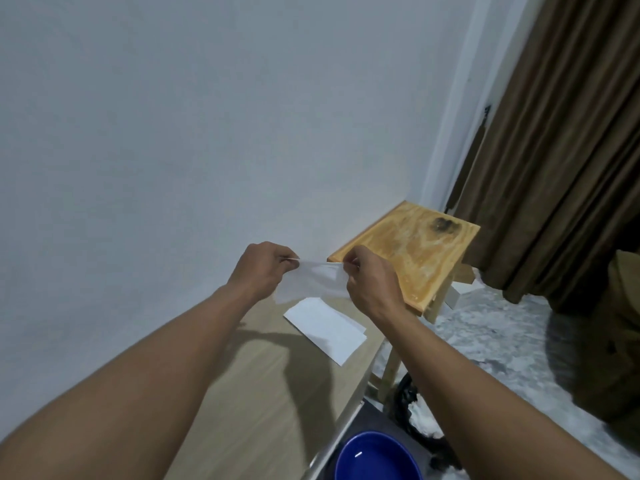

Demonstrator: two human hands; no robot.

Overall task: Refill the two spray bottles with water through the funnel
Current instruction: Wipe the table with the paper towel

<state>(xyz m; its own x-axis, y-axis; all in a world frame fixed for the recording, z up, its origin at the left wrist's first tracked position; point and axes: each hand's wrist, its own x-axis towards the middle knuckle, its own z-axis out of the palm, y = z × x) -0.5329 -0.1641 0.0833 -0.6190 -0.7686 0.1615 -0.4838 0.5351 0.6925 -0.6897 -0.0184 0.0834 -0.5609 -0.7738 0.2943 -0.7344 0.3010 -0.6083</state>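
Two hands hold one white tissue (pixel 311 280): your left hand (pixel 259 268) and right hand (pixel 372 282) each pinch an end in curled fingers above the surface (pixel 242 393). Folded tissue (pixel 327 329) lies beneath; blue basin (pixel 377 459) near right.

This looks like a room in a home: a plain pale wall (pixel 173 133), heavy brown curtains (pixel 554 150) hanging to a mottled grey floor (pixel 502 341), a small wooden stool (pixel 415 258) in the corner, a light wood-grain tabletop (pixel 249 393) beside it, and a blue basin (pixel 377 459) below.
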